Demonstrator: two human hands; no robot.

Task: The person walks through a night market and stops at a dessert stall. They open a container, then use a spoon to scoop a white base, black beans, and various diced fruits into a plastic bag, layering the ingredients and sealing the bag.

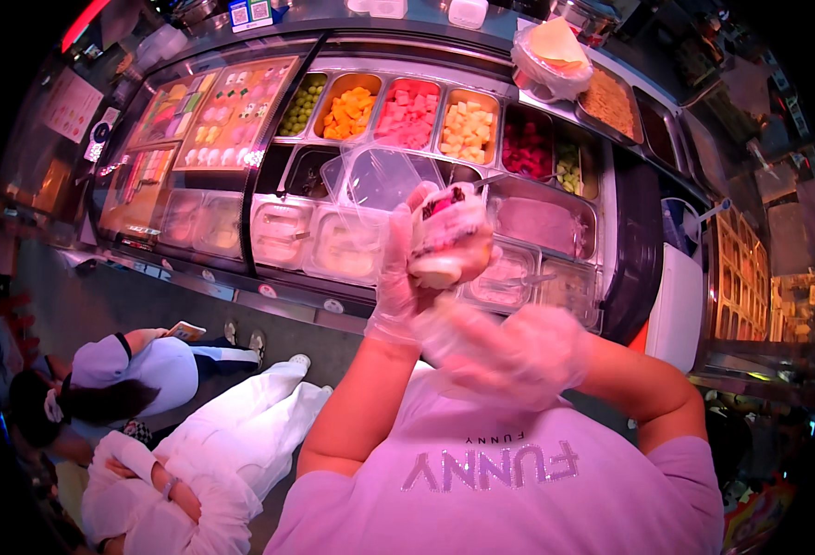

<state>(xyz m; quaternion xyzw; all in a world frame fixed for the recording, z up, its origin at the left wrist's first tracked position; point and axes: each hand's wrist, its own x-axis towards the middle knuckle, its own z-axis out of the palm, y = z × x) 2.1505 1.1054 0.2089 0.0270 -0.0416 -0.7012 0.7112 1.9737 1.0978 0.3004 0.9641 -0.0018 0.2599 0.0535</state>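
Cup (444,236) upright, long axis vertical, mouth up, held above the topping trays (407,116). Clear plastic, pale cream base, dark and pink filling on top. Left hand (403,268) grip clenched round cup; right hand (518,356) blurred, grip unclear.

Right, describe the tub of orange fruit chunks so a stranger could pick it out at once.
Start at the long glass-fronted stainless steel counter and follow its back row of rectangular metal tubs. The tub of orange fruit chunks is second from the left end, between the tub of green grapes and the tub of pink-red melon cubes. It alone holds bright orange pieces.
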